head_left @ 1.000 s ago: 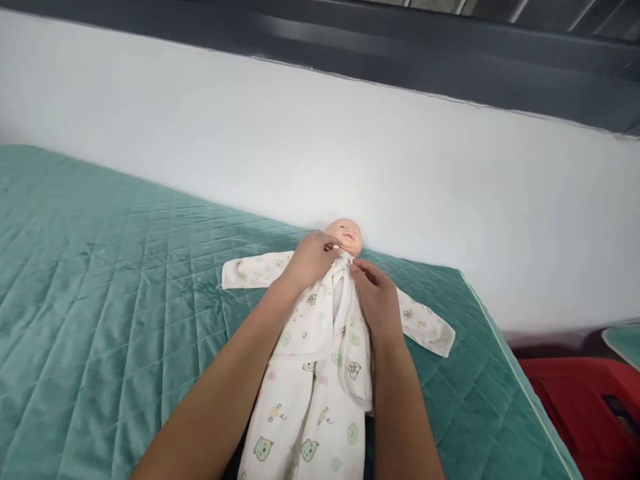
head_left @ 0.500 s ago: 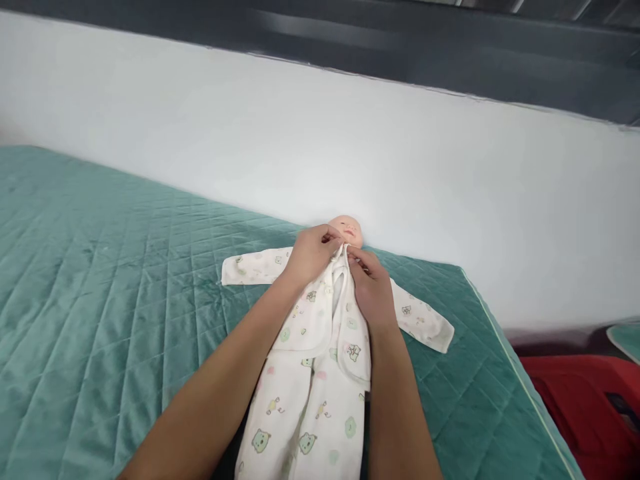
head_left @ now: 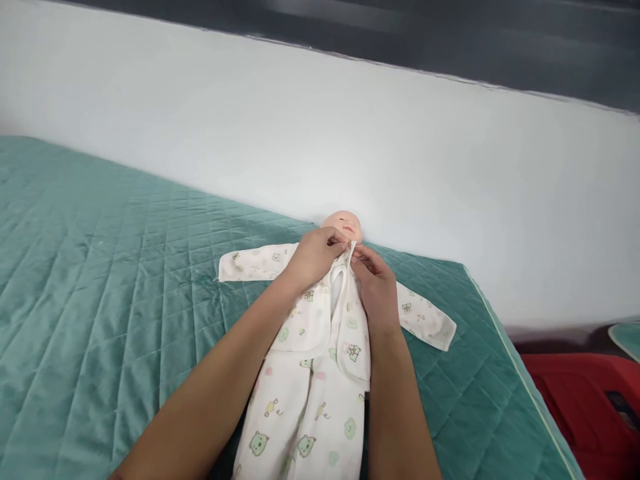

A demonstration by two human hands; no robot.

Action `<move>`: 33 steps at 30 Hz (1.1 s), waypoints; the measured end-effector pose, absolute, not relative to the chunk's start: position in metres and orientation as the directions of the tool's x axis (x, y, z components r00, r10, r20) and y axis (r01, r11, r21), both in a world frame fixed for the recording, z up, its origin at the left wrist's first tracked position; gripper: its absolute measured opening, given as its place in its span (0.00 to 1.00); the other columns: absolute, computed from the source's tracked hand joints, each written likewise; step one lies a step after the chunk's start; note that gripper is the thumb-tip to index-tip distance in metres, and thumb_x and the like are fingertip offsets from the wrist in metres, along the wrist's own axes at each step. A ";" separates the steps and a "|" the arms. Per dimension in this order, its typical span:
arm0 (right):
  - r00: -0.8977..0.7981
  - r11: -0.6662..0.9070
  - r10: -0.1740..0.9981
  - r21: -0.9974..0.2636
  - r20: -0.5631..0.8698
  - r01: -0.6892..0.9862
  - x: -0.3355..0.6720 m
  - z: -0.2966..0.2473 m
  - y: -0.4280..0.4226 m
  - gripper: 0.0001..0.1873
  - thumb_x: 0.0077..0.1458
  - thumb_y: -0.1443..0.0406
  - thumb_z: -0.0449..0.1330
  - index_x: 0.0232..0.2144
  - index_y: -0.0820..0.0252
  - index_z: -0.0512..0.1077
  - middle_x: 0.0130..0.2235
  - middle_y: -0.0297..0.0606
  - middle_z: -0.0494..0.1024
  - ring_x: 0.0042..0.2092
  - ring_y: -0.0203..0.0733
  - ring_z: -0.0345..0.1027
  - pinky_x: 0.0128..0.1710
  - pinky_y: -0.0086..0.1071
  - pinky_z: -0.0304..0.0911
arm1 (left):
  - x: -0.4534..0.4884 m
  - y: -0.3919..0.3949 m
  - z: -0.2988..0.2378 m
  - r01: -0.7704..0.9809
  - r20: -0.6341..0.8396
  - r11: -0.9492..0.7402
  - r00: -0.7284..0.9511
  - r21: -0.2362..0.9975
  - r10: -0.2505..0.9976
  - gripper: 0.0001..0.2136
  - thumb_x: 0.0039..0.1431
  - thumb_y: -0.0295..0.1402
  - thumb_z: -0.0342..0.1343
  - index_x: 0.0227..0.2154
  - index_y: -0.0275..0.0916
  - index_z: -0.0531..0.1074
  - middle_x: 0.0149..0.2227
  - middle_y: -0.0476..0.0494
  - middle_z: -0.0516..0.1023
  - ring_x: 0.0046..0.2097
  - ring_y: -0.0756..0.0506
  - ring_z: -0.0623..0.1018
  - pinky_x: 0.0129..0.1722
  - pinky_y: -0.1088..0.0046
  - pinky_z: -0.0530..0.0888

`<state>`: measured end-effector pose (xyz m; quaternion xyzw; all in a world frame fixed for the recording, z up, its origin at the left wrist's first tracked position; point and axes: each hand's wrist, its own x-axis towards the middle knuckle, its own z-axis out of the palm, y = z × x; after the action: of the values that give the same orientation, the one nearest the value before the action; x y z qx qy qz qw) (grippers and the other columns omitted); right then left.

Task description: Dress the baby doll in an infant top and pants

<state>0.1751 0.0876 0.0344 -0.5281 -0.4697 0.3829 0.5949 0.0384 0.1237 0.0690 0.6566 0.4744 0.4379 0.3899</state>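
A baby doll (head_left: 345, 222) lies on its back, its head against the wall. It wears a white baby jacket (head_left: 306, 327) printed with small animals, sleeves spread to both sides, and matching trousers (head_left: 300, 427). At the doll's neck, my left hand (head_left: 320, 253) pinches the jacket's collar on one side. My right hand (head_left: 374, 277) grips the collar edge opposite, thumb and fingers pressed together. Between my hands a bit of the collar stands up. Below it the jacket front hangs apart, showing white lining. My fingertips partly cover the fastening at the neck.
Under the doll is a green quilted bed cover (head_left: 125, 287), its piped edge running down on the right. A white wall (head_left: 300, 133) rises behind, with a dark band above. A red case-like object (head_left: 585, 400) sits beyond the bed at lower right.
My hands have shifted slightly right at the collar, and the pinched collar edge now stands up more between them. The camera view has tilted a little.
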 end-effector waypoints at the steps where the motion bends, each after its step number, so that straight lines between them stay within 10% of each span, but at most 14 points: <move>1: 0.264 0.144 0.952 -0.987 0.156 0.067 0.175 0.034 0.088 0.16 0.51 0.60 0.64 0.44 0.54 0.80 0.45 0.36 0.81 0.45 0.45 0.72 0.51 0.41 0.65 | 0.038 0.125 0.068 0.312 0.213 -0.252 0.152 0.916 0.965 0.06 0.59 0.29 0.55 0.30 0.38 0.77 0.35 0.47 0.81 0.38 0.47 0.77 0.40 0.71 0.69; 15: 0.207 0.106 0.964 -0.953 0.169 0.284 0.175 0.039 0.089 0.16 0.55 0.58 0.62 0.45 0.54 0.81 0.43 0.37 0.79 0.42 0.43 0.70 0.50 0.40 0.63 | 0.035 0.127 0.068 0.511 0.186 -0.260 0.193 0.819 0.964 0.09 0.59 0.27 0.53 0.27 0.38 0.76 0.33 0.46 0.82 0.36 0.45 0.77 0.38 0.70 0.68; 33: 0.194 0.091 0.968 -0.941 0.160 0.325 0.175 0.039 0.090 0.17 0.51 0.58 0.65 0.44 0.54 0.80 0.41 0.35 0.74 0.33 0.36 0.62 0.40 0.35 0.62 | 0.022 0.132 0.066 0.282 0.018 -0.083 0.227 0.956 0.974 0.06 0.51 0.29 0.62 0.33 0.37 0.76 0.37 0.45 0.80 0.36 0.48 0.77 0.36 0.72 0.71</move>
<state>0.1745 0.0896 0.0394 -0.5918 -0.5463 0.3232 0.4969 0.0223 0.1325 0.0665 0.6330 0.4960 0.3751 0.4611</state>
